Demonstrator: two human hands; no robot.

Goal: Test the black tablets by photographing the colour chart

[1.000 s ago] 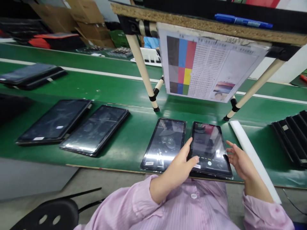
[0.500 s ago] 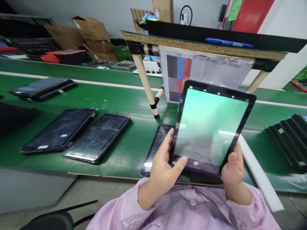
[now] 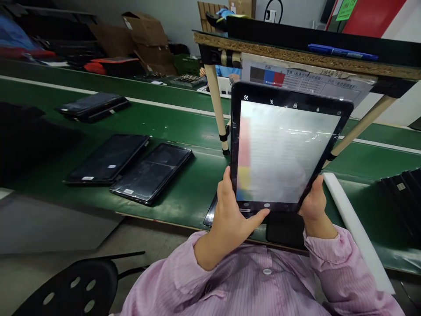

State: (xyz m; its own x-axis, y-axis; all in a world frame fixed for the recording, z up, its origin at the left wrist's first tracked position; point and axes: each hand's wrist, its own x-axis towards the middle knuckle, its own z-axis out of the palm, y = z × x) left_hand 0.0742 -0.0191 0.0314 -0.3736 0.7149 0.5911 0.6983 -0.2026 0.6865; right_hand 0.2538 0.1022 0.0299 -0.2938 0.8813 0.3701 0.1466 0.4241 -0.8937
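A black-framed tablet (image 3: 279, 153) is held upright in front of me, its lit screen showing a blurred camera picture of a pale page with coloured patches at left. My left hand (image 3: 230, 215) grips its lower left edge, thumb stretched along the bottom border. At the lower right edge my right hand (image 3: 314, 204) is closed on the tablet. Behind it hangs a printed chart (image 3: 305, 85), partly covered by the tablet. Another tablet (image 3: 210, 215) lies on the bench, mostly hidden by my left hand.
Dark tablets (image 3: 153, 173) lie at left on the green bench (image 3: 184, 118). A white foam strip (image 3: 355, 224) lies at right beside a row of black tablets (image 3: 404, 197). The chart's stand has a chipboard shelf (image 3: 296, 57) bearing a blue pen (image 3: 342, 52). A black chair (image 3: 75, 285) stands lower left.
The tablet has been raised towards the chart and covers more of it. Its screen has gone from a green blur to a pale page with coloured patches. The head view has shifted.
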